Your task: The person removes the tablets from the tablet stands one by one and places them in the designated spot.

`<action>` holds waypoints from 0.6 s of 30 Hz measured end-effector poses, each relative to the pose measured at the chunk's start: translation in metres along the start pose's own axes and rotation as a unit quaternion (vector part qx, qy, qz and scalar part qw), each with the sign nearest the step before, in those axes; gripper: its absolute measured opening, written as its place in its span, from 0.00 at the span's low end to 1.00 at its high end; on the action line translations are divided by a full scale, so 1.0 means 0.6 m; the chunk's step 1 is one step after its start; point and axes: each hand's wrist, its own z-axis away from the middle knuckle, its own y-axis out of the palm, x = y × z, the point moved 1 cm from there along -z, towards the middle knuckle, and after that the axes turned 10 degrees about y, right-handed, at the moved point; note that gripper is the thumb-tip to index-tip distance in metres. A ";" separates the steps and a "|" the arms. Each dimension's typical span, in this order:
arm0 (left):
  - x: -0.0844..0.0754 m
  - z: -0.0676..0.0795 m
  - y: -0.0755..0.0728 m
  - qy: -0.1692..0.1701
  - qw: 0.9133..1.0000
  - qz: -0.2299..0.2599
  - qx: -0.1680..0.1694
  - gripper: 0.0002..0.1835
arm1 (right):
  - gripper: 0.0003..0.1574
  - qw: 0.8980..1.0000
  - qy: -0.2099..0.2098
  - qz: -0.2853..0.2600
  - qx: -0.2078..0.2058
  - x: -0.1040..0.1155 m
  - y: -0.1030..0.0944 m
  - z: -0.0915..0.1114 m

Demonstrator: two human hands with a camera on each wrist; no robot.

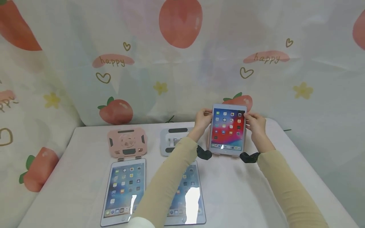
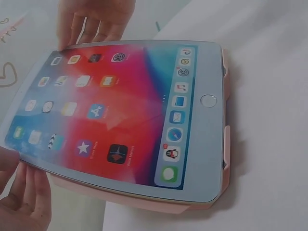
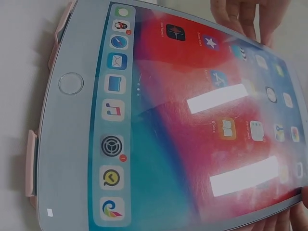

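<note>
A white-framed tablet (image 1: 228, 129) with a lit red and blue home screen leans upright at the back right. My left hand (image 1: 203, 123) pinches its left edge near the top, thumb toward the front. On the opposite edge my right hand (image 1: 256, 126) holds the tablet with the thumb at the screen's border and fingers behind. Behind the tablet is a pink tablet stand (image 2: 144, 201), mostly hidden. Its small lower hooks (image 3: 31, 163) lie along the home-button edge, which sits right at them in both wrist views.
Another pink stand (image 1: 127, 141) lies back left, above a tablet (image 1: 124, 190). A grey-white stand (image 1: 166, 139) and a glare-streaked tablet (image 1: 191, 193) are in the middle, partly covered by my left sleeve (image 1: 166, 180). A fruit-print curtain (image 1: 182, 69) hangs behind the white table (image 1: 71, 177).
</note>
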 end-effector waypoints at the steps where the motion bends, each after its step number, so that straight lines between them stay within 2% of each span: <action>1: 0.000 0.001 0.005 -0.001 1.000 -0.001 -0.003 0.11 | 0.32 1.000 0.003 0.011 -0.009 0.008 -0.002 0.015; 2: 0.000 0.003 0.010 -0.002 1.000 -0.001 -0.004 0.11 | 0.32 1.000 0.004 0.021 -0.019 0.016 -0.004 0.029; 3: 0.000 0.004 0.014 -0.004 1.000 0.001 -0.005 0.11 | 0.30 1.000 0.003 0.007 -0.022 0.014 -0.009 0.027; 6: 0.003 0.004 0.005 -0.003 1.000 -0.003 -0.012 0.11 | 0.27 1.000 -0.006 -0.004 -0.007 0.005 -0.004 0.014; 10: 0.000 0.004 0.003 -0.001 1.000 0.004 -0.003 0.11 | 0.25 0.999 -0.020 -0.023 0.013 -0.002 -0.012 0.003; 11: -0.001 0.004 0.003 -0.002 1.000 0.006 -0.004 0.11 | 0.27 1.000 -0.018 -0.011 0.004 0.004 -0.010 0.015; 15: -0.004 0.006 0.004 -0.003 1.000 0.009 -0.008 0.11 | 0.25 0.999 -0.012 -0.034 -0.007 0.016 -0.006 0.040; 18: -0.004 0.006 0.003 -0.006 1.000 0.010 -0.006 0.12 | 0.26 0.999 0.000 -0.031 -0.026 0.031 0.001 0.067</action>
